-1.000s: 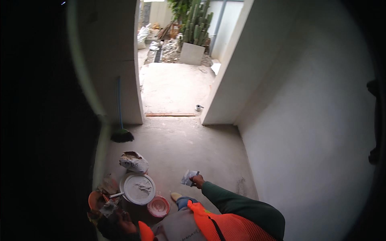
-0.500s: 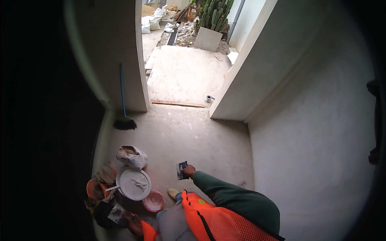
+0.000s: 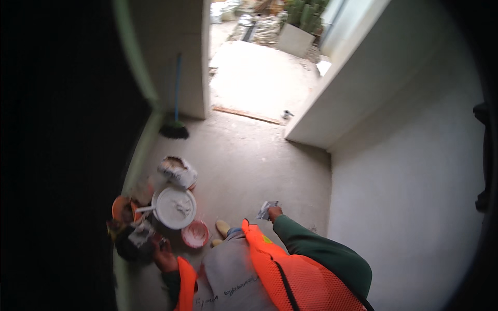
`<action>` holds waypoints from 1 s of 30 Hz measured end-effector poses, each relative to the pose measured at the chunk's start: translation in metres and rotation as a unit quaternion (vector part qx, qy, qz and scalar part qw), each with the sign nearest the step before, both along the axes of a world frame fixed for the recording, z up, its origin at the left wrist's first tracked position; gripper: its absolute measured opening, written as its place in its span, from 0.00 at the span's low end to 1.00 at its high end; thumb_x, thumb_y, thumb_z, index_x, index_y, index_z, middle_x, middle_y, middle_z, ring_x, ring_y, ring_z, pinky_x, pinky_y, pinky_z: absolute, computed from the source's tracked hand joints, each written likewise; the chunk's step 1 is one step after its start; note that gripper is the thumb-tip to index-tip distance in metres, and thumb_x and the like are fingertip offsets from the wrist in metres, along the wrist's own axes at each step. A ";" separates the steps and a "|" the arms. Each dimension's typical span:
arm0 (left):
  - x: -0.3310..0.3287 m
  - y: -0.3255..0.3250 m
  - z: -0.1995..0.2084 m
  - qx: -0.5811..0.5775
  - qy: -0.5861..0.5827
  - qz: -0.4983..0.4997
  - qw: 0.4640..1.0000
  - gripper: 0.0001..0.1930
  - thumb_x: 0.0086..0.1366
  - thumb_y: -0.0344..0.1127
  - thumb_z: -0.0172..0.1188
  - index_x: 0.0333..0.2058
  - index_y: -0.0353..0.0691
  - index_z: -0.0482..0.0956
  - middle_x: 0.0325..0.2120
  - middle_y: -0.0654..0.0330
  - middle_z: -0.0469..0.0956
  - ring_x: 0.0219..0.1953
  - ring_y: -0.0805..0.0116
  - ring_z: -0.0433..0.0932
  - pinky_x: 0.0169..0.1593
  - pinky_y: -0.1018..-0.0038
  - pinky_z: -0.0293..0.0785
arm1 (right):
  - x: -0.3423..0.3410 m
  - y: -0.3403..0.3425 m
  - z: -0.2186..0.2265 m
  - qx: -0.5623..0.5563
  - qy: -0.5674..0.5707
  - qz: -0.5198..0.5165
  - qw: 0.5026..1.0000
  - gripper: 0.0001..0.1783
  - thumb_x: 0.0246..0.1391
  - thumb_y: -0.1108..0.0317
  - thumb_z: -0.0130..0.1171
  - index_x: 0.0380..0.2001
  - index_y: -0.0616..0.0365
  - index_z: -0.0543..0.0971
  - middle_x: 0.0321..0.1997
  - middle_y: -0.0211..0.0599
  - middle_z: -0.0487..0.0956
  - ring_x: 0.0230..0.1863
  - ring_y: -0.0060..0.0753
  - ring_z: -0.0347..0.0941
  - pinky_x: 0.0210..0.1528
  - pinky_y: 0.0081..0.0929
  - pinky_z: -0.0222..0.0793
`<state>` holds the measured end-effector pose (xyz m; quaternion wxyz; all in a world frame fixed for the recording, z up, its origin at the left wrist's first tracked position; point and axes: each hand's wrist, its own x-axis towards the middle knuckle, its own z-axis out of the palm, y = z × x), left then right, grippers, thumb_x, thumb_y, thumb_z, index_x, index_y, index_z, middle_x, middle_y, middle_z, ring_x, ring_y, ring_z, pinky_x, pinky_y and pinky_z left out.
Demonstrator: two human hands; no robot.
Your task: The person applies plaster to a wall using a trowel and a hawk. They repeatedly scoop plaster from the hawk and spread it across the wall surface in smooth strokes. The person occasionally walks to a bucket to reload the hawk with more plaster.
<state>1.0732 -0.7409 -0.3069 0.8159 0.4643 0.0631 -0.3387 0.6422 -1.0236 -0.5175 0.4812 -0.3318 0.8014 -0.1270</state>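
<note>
In my right hand [image 3: 274,213] is a putty knife [image 3: 265,209], its wide blade smeared grey and white, held out over the floor. My left hand [image 3: 165,255] grips a second putty knife [image 3: 141,236], whose blade is blurred against dark items by the left wall. A white bucket [image 3: 194,213] of white paste stands ahead of the left hand, with a pale stick [image 3: 146,209] across its left rim. Close by the left hand is a small red pail [image 3: 207,237], coated inside with pinkish white residue. Neither blade touches the paste.
An opened paper sack [image 3: 181,175] stands behind the white bucket. Left of it are an orange container [image 3: 122,206] and a dark bag [image 3: 130,248]. A broom [image 3: 175,129] leans by the doorway. A roll of tape [image 3: 287,114] lies near the threshold [image 3: 246,114]. A plastered wall [image 3: 399,192] rises on the right.
My view has shifted, so the doorway and buckets sit differently. The right hand with its putty knife has moved right, and its blade has tilted. My left hand still has its knife.
</note>
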 end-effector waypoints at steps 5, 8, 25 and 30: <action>-0.017 0.024 -0.005 0.008 0.029 0.043 0.999 0.19 0.67 0.41 0.67 0.54 0.46 0.76 0.49 0.63 0.80 0.48 0.70 0.79 0.50 0.67 0.79 | 0.026 -0.003 0.005 0.030 -0.102 -0.071 0.992 0.22 0.61 0.60 0.63 0.51 0.65 0.75 0.46 0.48 0.80 0.43 0.48 0.80 0.40 0.49 0.79; -0.028 0.043 -0.012 0.010 0.069 0.088 0.994 0.19 0.67 0.39 0.67 0.54 0.48 0.75 0.46 0.64 0.80 0.48 0.69 0.79 0.51 0.67 0.79 | 0.059 -0.022 0.013 0.022 -0.121 0.050 0.991 0.22 0.64 0.56 0.62 0.48 0.65 0.75 0.44 0.51 0.80 0.44 0.46 0.80 0.40 0.49 0.79; -0.080 0.019 -0.229 -0.040 0.206 0.294 0.932 0.17 0.69 0.43 0.64 0.53 0.50 0.74 0.52 0.67 0.76 0.55 0.65 0.75 0.61 0.53 0.72 | 0.396 -0.076 -0.057 -0.193 -0.047 0.778 0.596 0.16 0.63 0.62 0.52 0.50 0.53 0.81 0.38 0.59 0.82 0.44 0.69 0.77 0.39 0.55 0.74; -0.079 -0.040 -0.329 -0.111 0.239 0.328 0.907 0.23 0.70 0.43 0.62 0.61 0.50 0.69 0.64 0.65 0.66 0.68 0.60 0.62 0.69 0.43 0.59 | 0.504 -0.068 -0.113 -0.242 -0.032 0.819 0.519 0.19 0.66 0.59 0.46 0.55 0.45 0.79 0.40 0.56 0.83 0.45 0.67 0.78 0.45 0.58 0.74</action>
